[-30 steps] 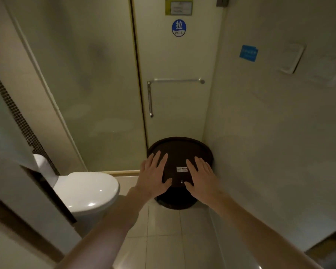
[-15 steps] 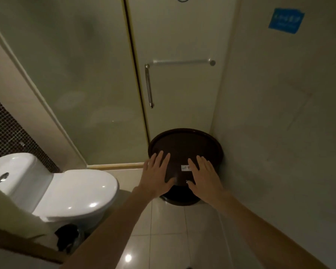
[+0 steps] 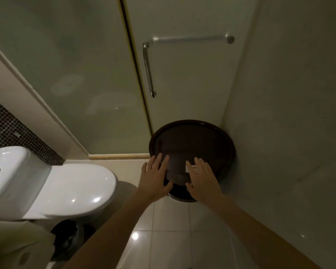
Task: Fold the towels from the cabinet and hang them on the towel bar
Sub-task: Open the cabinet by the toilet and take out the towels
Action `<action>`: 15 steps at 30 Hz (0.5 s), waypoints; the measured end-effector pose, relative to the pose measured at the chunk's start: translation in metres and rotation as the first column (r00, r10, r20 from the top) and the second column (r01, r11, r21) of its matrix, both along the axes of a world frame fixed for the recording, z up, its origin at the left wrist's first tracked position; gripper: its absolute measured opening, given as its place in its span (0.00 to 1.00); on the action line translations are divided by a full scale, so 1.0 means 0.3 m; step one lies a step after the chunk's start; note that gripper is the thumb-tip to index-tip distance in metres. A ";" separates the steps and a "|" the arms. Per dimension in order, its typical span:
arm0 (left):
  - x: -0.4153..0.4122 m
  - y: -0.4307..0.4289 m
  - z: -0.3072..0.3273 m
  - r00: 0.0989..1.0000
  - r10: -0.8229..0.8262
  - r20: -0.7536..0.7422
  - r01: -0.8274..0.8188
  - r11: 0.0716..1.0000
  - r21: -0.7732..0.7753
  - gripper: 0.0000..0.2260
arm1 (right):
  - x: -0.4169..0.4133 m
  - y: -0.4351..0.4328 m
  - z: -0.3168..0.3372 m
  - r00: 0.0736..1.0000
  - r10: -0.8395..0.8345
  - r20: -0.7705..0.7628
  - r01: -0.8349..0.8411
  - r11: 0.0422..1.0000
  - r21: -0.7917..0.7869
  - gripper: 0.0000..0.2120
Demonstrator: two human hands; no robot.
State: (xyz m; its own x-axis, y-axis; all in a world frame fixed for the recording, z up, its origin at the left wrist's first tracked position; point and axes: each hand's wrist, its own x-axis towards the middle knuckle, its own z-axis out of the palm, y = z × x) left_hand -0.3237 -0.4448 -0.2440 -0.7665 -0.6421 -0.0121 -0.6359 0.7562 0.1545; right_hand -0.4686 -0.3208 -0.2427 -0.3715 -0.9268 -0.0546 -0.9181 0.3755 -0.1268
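A metal towel bar (image 3: 192, 38) runs across the frosted glass shower door, bare, with a vertical pull handle (image 3: 148, 70) at its left end. No towel and no cabinet are in view. My left hand (image 3: 155, 178) and my right hand (image 3: 202, 178) are stretched forward side by side, fingers spread, palms down, holding nothing. Both hover over the near edge of a dark round tray-topped stand (image 3: 192, 140) in the corner below the bar.
A white toilet (image 3: 66, 191) with its lid down stands at the left, and a small black bin (image 3: 68, 239) sits beside its base. The right wall (image 3: 289, 133) is close. Pale glossy floor tiles (image 3: 171, 239) lie below my arms.
The view has tilted down and drawn closer: the towel bar sits higher in the frame and more of the toilet shows. My hands stay open over the dark stand.
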 end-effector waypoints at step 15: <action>-0.129 -0.180 -0.377 0.992 -0.109 -0.061 0.107 0.993 -0.043 0.36 | -0.080 -0.135 -0.414 0.997 -0.049 0.054 0.049 0.999 0.001 0.36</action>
